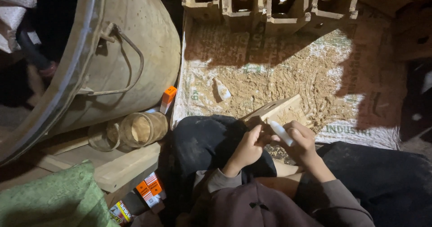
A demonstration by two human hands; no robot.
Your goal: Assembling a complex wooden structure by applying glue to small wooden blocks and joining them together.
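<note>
Head view: we are sitting over a sawdust-strewn woven sack (360, 132), working at a small wooden block (274, 111) that is resting on our lap, just far of our knuckles. Our right hand (302, 142) is gripping a white tube (281, 133), fingers curled shut around its body, with the tip poking out to the left. Our left hand (249, 147) is pinching at that tip, thumb and fingers together, touching the block's near edge. Far of us, carved wooden pieces (270, 4) are standing in a row; at left, a large metal basin (121, 51) is leaning beside a small orange box (168, 97).
</note>
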